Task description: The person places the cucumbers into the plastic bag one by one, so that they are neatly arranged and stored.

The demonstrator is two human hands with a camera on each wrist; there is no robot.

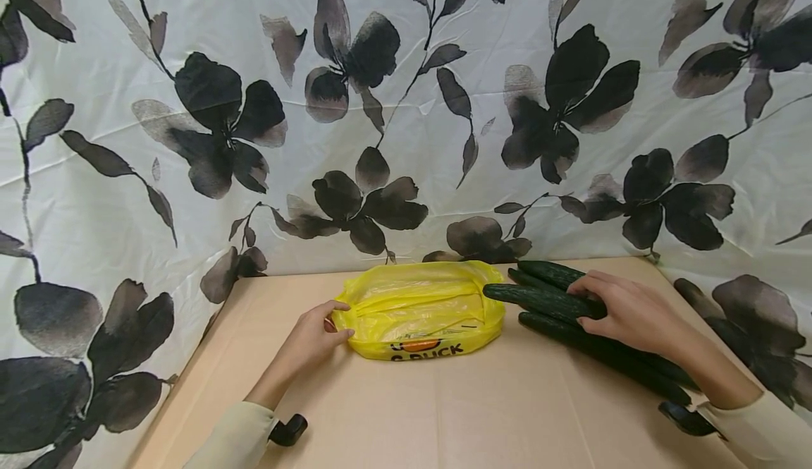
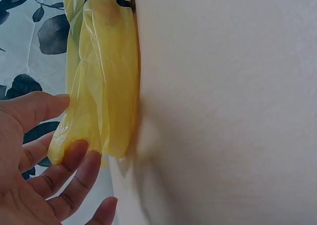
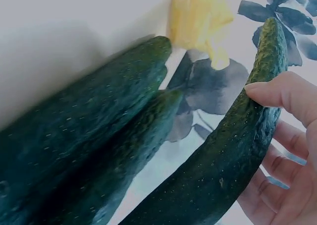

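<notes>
A yellow plastic bag [image 1: 419,303], with dark lettering on its front, lies bunched up near the middle of the table. My left hand [image 1: 315,333] holds its left end; in the left wrist view, thumb and fingers lie on either side of the bag's thin end [image 2: 74,128]. What the bag contains is hidden. To its right, my right hand [image 1: 624,314] grips a dark green cucumber [image 1: 539,301], thumb on one side and fingers on the other. This cucumber [image 3: 213,160] sits apart from the other cucumbers [image 3: 94,96] in the right wrist view.
Several more cucumbers [image 1: 590,342] lie close together on the tan tabletop [image 1: 380,412], beneath and beside the right hand. A white cloth [image 1: 457,137] printed with dark flowers hangs behind the table and shows along both sides.
</notes>
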